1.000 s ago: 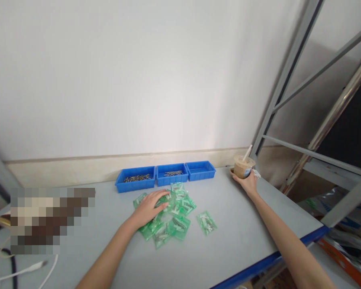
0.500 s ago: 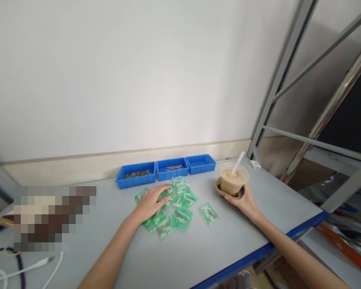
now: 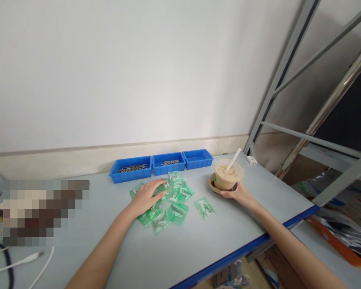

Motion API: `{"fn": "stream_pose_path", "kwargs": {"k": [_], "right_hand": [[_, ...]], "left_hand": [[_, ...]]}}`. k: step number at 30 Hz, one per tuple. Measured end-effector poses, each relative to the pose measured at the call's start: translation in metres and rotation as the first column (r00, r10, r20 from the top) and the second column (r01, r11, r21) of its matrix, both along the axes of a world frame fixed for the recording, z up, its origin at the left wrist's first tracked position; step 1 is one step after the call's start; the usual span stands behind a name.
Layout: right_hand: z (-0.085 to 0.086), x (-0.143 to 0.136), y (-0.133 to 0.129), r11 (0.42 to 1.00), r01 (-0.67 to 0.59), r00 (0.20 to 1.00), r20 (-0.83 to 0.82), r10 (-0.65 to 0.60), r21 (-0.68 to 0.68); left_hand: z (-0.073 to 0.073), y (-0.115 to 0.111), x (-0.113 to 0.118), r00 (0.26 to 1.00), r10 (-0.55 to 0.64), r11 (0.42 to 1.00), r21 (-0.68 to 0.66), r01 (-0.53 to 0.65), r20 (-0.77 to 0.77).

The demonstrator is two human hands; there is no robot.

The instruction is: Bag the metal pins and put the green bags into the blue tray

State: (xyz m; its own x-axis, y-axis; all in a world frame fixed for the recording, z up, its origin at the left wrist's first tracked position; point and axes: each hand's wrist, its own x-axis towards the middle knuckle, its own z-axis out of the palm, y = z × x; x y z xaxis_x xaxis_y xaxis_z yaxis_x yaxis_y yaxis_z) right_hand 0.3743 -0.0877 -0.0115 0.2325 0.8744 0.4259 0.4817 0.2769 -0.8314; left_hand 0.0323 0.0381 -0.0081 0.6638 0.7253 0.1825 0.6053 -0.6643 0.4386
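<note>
Behind your work rises the white wall (image 3: 168,72), and in front of it spreads the light grey table (image 3: 156,257), edged in blue along your side. To your right stands the grey metal frame (image 3: 276,86).

Near the middle of the table you have a pile of green see-through packets (image 3: 179,212), overlapping, with small parts showing inside. Just beyond it three blue plastic bins stand in a row along the wall: the left bin (image 3: 129,176), the middle bin (image 3: 170,167) and the right bin (image 3: 198,163).

Right of the pile is the brown cup holder (image 3: 212,184), with the clear plastic cup (image 3: 225,184) of light brown drink standing in it; you cannot tell whether its base touches the table.

Your right hand (image 3: 240,194) is clasped on the holder, thumb along its front, fingers hidden behind. Your left hand (image 3: 149,196) lies palm down over the pile, thumb and fingers apart.

One single green packet (image 3: 205,207) lies flat between pile and holder, apart from both. A white straw (image 3: 234,159) leans rightward out of the cup. Near the foot of the frame sits a small white block (image 3: 252,160). Thin metal pins (image 3: 134,167) lie in the left and middle bins.
</note>
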Motion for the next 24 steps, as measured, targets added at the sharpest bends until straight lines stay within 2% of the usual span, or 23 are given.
{"fn": "stream_pose_path", "kwargs": {"k": [2, 5, 13, 20, 24], "right_hand": [[0.002, 0.001, 0.001, 0.998, -0.011, 1.000, 0.004, 0.012, -0.063], [0.000, 0.001, 0.003, 0.993, 0.075, 0.997, 0.034, -0.072, -0.095], [-0.005, -0.008, 0.008, 0.984, 0.161, 0.987, 0.008, -0.161, -0.070], [-0.005, -0.008, 0.005, 0.976, 0.190, 0.981, -0.028, -0.194, -0.108], [-0.002, -0.007, -0.002, 0.976, 0.158, 0.983, -0.069, -0.169, -0.147]], "left_hand": [[-0.001, 0.000, 0.000, 1.000, 0.002, 1.000, -0.003, -0.002, -0.003], [-0.002, 0.001, -0.001, 1.000, -0.010, 1.000, 0.005, 0.010, 0.006], [-0.001, -0.001, -0.001, 1.000, -0.010, 1.000, 0.017, 0.010, 0.007], [0.002, -0.003, 0.000, 1.000, 0.009, 1.000, 0.003, -0.009, 0.021], [0.004, -0.004, 0.000, 0.999, 0.012, 1.000, 0.002, -0.012, 0.035]]}}
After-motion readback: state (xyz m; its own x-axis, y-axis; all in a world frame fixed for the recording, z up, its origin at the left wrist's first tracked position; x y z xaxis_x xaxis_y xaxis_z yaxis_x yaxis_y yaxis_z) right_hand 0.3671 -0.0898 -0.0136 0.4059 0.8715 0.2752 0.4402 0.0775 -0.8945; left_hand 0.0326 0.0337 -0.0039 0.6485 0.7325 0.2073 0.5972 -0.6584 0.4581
